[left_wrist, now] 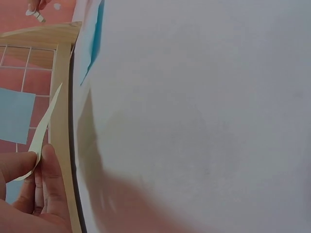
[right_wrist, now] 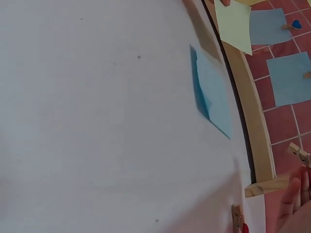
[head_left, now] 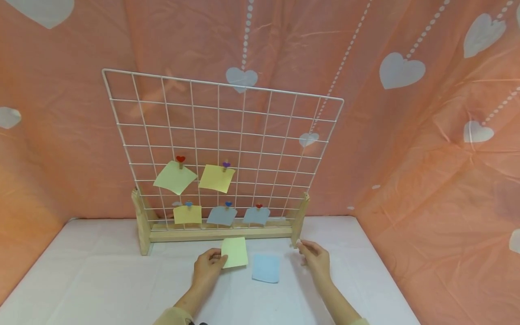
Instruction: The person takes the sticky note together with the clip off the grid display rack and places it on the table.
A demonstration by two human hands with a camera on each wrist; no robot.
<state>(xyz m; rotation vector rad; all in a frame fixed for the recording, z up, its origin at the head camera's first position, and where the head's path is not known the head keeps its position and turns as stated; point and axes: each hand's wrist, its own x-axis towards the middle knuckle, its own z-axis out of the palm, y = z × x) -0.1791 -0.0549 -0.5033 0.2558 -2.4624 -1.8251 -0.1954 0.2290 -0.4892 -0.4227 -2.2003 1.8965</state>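
My left hand (head_left: 208, 267) pinches a pale green sticky note (head_left: 234, 253) between thumb and fingers, above the table in front of the rack. In the left wrist view that note appears nearly edge-on. My right hand (head_left: 317, 261) holds a small wooden clothespin (right_wrist: 299, 154) at its fingertips, by the rack's right foot. A second clothespin (right_wrist: 236, 216) with a red part shows low in the right wrist view; what supports it is unclear. Between the hands, a light blue sticky note (head_left: 266, 268) lies on the table, one edge curling up.
A white wire grid (head_left: 231, 119) stands in a wooden base (head_left: 221, 234) at the back of the white table (head_left: 101, 271). Several green, yellow and blue notes hang on it from heart-topped clothespins. Orange cloth (head_left: 406, 158) with white hearts surrounds the table.
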